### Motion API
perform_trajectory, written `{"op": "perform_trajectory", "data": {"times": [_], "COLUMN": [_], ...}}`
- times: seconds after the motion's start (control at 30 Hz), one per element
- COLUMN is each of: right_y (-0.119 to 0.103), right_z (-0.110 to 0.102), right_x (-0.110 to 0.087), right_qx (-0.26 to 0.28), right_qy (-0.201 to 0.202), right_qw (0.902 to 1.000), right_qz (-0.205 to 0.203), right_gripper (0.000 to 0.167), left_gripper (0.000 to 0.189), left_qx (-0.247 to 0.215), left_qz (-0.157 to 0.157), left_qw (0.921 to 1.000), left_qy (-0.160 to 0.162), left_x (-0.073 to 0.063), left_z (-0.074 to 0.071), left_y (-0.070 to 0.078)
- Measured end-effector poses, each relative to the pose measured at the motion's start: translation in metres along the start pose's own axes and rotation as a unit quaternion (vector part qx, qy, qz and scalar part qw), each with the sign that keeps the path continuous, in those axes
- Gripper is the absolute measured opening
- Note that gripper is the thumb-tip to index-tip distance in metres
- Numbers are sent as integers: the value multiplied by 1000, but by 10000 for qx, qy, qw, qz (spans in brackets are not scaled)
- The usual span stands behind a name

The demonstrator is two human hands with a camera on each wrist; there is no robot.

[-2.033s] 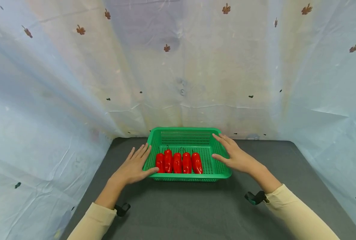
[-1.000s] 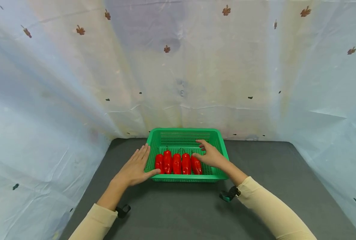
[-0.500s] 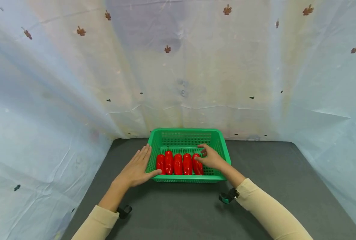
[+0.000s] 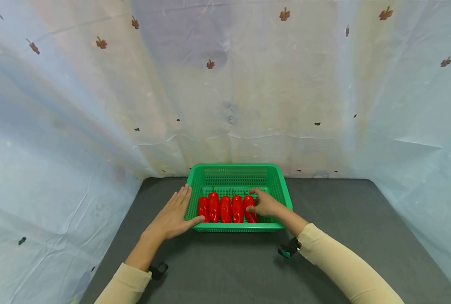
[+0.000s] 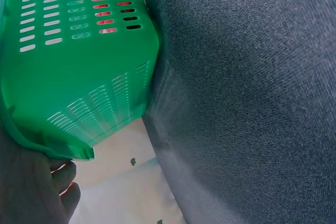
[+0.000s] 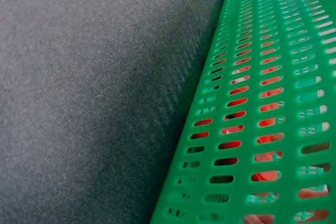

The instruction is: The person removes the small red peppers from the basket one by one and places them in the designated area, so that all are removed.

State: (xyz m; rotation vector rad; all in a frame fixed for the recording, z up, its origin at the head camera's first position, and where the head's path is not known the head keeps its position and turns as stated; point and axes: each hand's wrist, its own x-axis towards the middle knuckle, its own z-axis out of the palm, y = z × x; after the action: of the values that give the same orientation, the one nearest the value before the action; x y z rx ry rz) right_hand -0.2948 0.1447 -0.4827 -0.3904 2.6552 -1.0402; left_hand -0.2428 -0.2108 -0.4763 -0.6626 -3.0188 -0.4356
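Several glossy red chili peppers (image 4: 225, 210) lie side by side in a green slotted plastic basket (image 4: 236, 228). My left hand (image 4: 172, 217) rests at the basket's left rim, fingers straight and together, thumb over the front left corner. In the left wrist view that hand (image 5: 31, 187) lies against the rim. Reaching over the right side, my right hand (image 4: 266, 204) has its thumb and fingers bent around the rightmost chili pepper (image 4: 249, 203). Part of that pepper is covered by the hand. Through the slots in the right wrist view, red peppers (image 6: 238, 102) show in pieces.
The basket stands on a dark grey table (image 4: 225, 266), close to its back edge. Behind and at the sides hangs a pale sheet (image 4: 229, 84) with small brown leaf marks. Black wrist straps (image 4: 158, 270) are on both arms.
My right hand has come in from the basket's right rim and lowered onto the rightmost chili pepper, its fingers bending around it. My left hand stays at the left rim.
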Motion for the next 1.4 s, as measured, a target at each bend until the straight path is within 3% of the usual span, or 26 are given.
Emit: {"op": "perform_trajectory", "data": {"times": [0.3,0.57,0.97,1.4], "right_y": [1,1,-2,-5], "right_z": [1,2,-1,-4], "right_x": [1,0,-1,-3], "right_qx": [-51,325,342,265], "right_qy": [-158,-367,-467,115], "right_qw": [9998,9985,9977,9996], "right_qz": [107,248,360,-21], "right_gripper": [76,83,82,82], "left_gripper": [112,112,112,112], "left_qx": [3,-67,-120,-66], "left_qz": [27,22,-11,12], "left_qw": [10000,10000,9999,10000], "left_qy": [-5,-25,-28,18], "left_x": [-1,-2,-1,-1], "left_z": [-1,0,0,1], "left_y": [0,0,0,-1]}}
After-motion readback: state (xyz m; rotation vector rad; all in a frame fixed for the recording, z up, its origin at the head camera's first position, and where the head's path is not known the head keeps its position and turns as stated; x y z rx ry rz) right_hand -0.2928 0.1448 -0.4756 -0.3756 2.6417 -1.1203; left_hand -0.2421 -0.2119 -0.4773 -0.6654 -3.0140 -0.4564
